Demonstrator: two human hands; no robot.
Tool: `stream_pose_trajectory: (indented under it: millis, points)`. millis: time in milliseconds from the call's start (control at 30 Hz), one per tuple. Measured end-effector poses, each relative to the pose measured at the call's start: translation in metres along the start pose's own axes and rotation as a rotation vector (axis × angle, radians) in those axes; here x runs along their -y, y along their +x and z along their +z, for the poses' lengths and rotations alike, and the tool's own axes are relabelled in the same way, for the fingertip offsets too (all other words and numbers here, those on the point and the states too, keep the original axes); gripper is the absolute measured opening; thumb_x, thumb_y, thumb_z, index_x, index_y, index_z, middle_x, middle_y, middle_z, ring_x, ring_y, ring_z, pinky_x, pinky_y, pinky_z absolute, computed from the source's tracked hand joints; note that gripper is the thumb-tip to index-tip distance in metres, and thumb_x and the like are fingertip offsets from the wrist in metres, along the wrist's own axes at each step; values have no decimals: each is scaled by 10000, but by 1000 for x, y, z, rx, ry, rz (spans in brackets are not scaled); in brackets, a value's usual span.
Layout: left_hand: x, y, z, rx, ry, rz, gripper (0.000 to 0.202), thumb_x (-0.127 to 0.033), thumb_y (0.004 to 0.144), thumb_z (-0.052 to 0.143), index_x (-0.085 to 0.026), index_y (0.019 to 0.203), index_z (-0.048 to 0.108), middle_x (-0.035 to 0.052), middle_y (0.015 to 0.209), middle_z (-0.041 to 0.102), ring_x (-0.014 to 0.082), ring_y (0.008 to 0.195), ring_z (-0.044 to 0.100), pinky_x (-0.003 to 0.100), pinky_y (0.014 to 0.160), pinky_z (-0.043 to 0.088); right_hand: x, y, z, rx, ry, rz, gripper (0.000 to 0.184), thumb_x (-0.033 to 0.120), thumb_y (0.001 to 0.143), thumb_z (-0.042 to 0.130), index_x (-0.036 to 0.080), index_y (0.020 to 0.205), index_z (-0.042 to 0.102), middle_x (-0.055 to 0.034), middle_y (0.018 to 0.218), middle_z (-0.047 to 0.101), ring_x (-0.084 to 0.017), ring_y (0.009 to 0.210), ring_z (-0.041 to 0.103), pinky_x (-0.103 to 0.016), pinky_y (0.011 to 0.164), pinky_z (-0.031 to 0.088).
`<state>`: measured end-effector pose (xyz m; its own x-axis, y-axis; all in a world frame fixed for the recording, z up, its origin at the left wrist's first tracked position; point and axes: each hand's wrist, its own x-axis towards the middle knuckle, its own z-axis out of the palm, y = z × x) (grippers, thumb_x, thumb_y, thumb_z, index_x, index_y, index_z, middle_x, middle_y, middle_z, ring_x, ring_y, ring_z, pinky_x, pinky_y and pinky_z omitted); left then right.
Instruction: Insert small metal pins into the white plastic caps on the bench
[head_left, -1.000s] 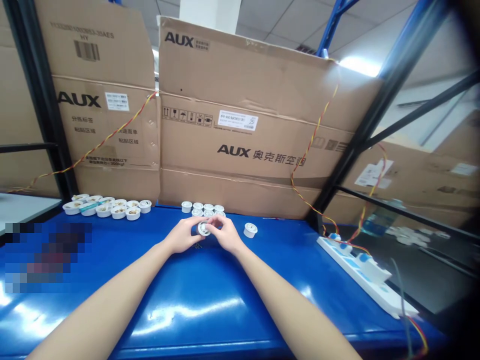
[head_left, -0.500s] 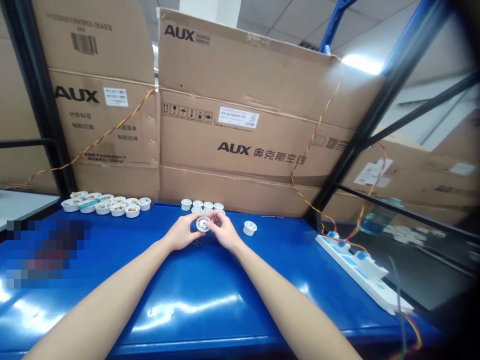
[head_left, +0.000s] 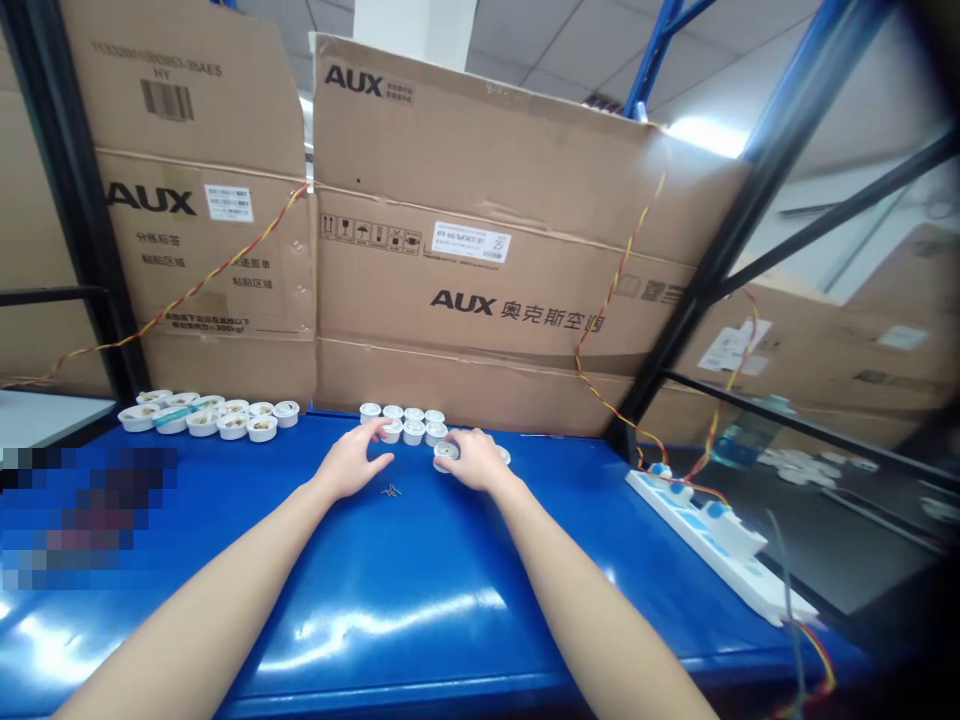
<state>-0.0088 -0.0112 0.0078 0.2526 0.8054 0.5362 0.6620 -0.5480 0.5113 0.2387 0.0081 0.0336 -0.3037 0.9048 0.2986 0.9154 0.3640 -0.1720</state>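
Note:
My right hand grips a small white round plastic part and holds it on the blue table, right of a cluster of several like white parts. My left hand hovers just left of it with fingers loosely spread, holding nothing. A few small dark screws lie on the table beneath the left fingertips. Another white part peeks out behind my right hand.
A second group of white cups with brownish contents sits at the far left of the table. Big AUX cardboard boxes wall off the back. A white power strip with red-yellow wires lies at the right edge. A blurred patch covers the left.
Both hands held one white part together before. Now the left hand has let go and drawn left, and the right hand has carried the part right and down to the table.

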Motion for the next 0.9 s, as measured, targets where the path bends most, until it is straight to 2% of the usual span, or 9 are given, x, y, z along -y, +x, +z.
stream_pose_trajectory:
  millis: [100, 267, 367, 433, 533, 633, 700, 767, 900]
  points:
    - [6, 0, -3, -25, 35, -34, 434, -312, 797, 563, -238, 1223, 516, 48, 1050, 656, 231, 962, 623, 348, 857, 481, -17, 3, -6, 32, -109, 152, 398, 493, 742, 613, 195, 1001, 657, -130, 958, 681, -304, 975, 571, -366, 820, 378]
    - [13, 0, -2, -44, 91, -119, 352, -298, 809, 535, -246, 1156, 558, 49, 1039, 653, 236, 954, 620, 357, 838, 489, -34, 2, -15, 78, -207, 406, 449, 497, 747, 584, 133, 1003, 645, -198, 1030, 660, -367, 1033, 555, -431, 838, 373]
    - [18, 2, 2, -13, 128, -106, 378, -277, 814, 525, -236, 1188, 556, 77, 1189, 603, 258, 1104, 563, 392, 937, 454, -35, 1, -15, 44, -224, 469, 484, 502, 743, 598, 115, 1031, 632, -214, 1097, 629, -381, 1055, 539, -455, 863, 366]
    - [21, 3, 6, 41, 161, -82, 459, -286, 811, 538, -247, 1268, 514, 91, 1356, 495, 290, 1246, 460, 435, 1009, 402, -29, 1, -12, -41, -229, 407, 484, 485, 745, 618, 118, 1062, 618, -212, 1118, 612, -366, 1063, 531, -457, 890, 353]
    - [23, 7, 13, 134, 212, -92, 556, -358, 806, 567, -294, 1344, 444, 89, 1473, 364, 353, 1340, 336, 521, 1026, 357, -10, 1, -3, -137, -113, 149, 357, 398, 782, 617, 161, 1050, 619, -163, 1078, 623, -297, 1025, 547, -396, 878, 369]
    - [23, 9, 16, 138, 230, -101, 532, -401, 794, 587, -266, 1296, 476, 106, 1465, 370, 364, 1335, 336, 523, 1007, 368, 13, -2, 6, -47, 161, -148, 177, 320, 822, 589, 210, 946, 650, -79, 987, 660, -212, 884, 590, -312, 784, 405]
    - [23, 8, 15, 97, 215, -84, 458, -386, 783, 598, -223, 1205, 524, 119, 1414, 425, 333, 1293, 396, 466, 994, 395, 24, -5, 10, 72, 281, -325, 135, 282, 807, 611, 224, 915, 669, -38, 928, 675, -179, 811, 595, -282, 743, 413]
    - [21, 7, 13, 47, 186, -81, 344, -363, 785, 589, -209, 1091, 561, 114, 1313, 512, 293, 1201, 491, 402, 954, 428, 30, -8, 12, 161, 346, -436, 139, 257, 789, 632, 227, 914, 684, -16, 886, 681, -157, 758, 590, -262, 707, 418]
    - [15, 5, 8, 29, 147, -94, 134, -319, 779, 566, -220, 868, 573, 53, 982, 642, 231, 925, 615, 322, 799, 471, 34, -12, 12, 197, 413, -502, 168, 239, 787, 639, 231, 944, 698, -6, 881, 685, -137, 729, 582, -239, 679, 424]
